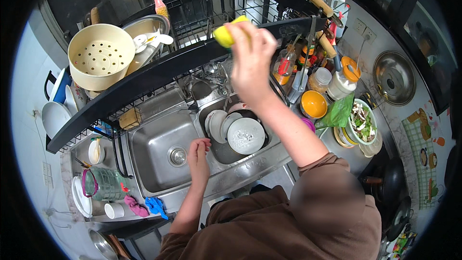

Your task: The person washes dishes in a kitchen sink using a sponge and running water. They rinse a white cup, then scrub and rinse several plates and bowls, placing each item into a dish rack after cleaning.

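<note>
A yellow sponge [231, 31] is gripped between the fingers of my right hand [251, 50], which is raised over the front rail of the black dish rack [202, 47]. Near the divider of the double sink [158, 151] hangs my left hand [199, 155], its fingers loosely curled and nothing seen in them. Just right of it, in the right basin, sits a white bowl [246, 135] with water in it, and more bowls and plates [216, 124] lean beside it. The faucet is partly hidden below the rack.
A cream steamer pot [101, 56] stands on the rack's left end. Bottles, jars and an orange bowl [313, 104] crowd the right counter, near a basket of cut vegetables [362, 121]. A big clear jar [108, 183] and pink and blue cloths [156, 206] lie left of the sink.
</note>
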Demonstrator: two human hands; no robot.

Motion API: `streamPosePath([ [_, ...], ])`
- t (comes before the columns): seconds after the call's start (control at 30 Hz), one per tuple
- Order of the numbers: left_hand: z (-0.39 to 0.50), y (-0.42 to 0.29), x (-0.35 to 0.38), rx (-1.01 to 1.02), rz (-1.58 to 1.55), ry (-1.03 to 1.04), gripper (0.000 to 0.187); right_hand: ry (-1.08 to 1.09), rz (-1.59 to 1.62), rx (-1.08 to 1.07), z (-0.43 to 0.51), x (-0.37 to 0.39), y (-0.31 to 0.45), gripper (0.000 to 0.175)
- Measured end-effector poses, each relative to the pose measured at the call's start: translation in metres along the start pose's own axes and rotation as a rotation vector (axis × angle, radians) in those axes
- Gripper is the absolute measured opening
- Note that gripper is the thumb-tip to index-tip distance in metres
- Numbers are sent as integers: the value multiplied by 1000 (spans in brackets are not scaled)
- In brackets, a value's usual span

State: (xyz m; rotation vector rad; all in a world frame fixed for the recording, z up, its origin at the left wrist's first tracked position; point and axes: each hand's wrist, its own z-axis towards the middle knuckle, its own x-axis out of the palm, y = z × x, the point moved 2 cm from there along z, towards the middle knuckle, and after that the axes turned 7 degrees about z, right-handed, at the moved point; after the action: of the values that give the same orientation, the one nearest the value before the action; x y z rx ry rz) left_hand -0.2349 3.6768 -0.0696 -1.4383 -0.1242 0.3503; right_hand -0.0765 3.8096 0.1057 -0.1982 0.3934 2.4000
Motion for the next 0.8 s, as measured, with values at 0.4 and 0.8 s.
streamPosePath([
  [0.4,-43,24,-12,-105,83,-25,21,-388,-150,63,3,-27,-90,39],
  [0.8,-51,37,8,-120,41,71,21,-156,291,354,-101,-6,-19,35],
])
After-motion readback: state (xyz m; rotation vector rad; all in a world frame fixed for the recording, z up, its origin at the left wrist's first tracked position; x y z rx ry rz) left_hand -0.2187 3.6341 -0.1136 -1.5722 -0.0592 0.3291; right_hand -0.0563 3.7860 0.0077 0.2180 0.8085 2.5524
